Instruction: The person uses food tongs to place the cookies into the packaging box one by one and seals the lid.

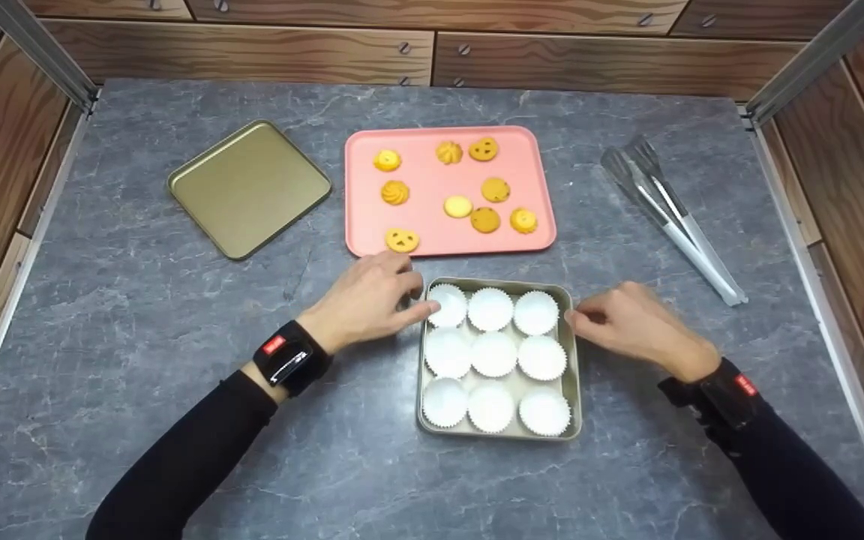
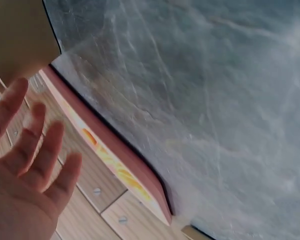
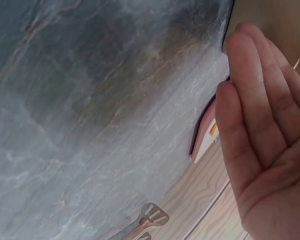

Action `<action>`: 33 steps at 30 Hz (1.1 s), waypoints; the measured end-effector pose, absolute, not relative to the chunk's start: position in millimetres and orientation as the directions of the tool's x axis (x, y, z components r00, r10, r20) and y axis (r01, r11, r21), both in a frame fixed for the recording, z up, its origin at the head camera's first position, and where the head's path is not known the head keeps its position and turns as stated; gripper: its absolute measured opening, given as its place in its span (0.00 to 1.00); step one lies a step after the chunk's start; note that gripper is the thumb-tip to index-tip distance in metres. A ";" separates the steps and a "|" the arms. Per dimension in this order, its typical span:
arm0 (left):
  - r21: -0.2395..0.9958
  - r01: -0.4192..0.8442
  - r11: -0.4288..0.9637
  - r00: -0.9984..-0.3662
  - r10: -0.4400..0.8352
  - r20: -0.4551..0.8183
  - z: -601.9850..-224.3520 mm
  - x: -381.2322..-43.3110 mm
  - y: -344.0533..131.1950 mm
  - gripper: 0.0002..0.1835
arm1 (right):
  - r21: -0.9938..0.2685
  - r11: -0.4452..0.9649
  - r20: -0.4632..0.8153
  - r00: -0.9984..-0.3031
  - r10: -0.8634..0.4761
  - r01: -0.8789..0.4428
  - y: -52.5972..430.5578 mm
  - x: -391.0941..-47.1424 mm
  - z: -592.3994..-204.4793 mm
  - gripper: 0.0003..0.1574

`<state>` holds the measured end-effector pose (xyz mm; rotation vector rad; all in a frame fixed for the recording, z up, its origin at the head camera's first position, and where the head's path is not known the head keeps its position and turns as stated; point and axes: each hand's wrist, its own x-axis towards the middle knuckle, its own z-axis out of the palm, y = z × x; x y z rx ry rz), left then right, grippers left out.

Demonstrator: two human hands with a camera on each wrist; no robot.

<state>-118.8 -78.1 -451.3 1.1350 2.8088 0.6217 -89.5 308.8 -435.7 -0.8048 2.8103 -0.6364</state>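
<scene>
A square gold baking pan (image 1: 502,433) holds several white fluted paper cups (image 1: 493,354) set in rows. At its upper left corner is my left hand (image 1: 372,300), fingers loosely bent and spread, the thumb tip beside a paper cup. Nothing lies in that palm in the left wrist view, where the pan wall (image 2: 20,35) is close to the fingertips. My right hand (image 1: 631,326) is by the pan's upper right side, fingertips close to the rim; whether they touch it I cannot tell. The right wrist view shows its fingers together, gently bent and holding nothing.
Beyond the pan, a pink tray (image 1: 424,161) carries several cookies (image 1: 395,193) of different shapes. A shallow gold tray (image 1: 250,191) lies at an angle on the left. Two metal tongs (image 1: 676,214) lie on the right. Wood-patterned panels (image 1: 252,52) border the grey marbled table (image 1: 177,337).
</scene>
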 end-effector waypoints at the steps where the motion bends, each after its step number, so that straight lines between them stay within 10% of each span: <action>1: 0.382 0.663 0.644 -0.722 0.684 0.100 -452.7 -118.2 -77.2 0.26 | -0.436 0.765 -0.021 -0.844 -0.536 -0.475 307.7 -89.3 -435.4 0.30; 33: 0.803 0.128 0.582 -0.943 0.323 -0.083 -451.2 -115.9 -74.2 0.17 | -0.336 0.841 0.240 -0.902 -0.359 -0.424 269.5 -111.2 -449.6 0.30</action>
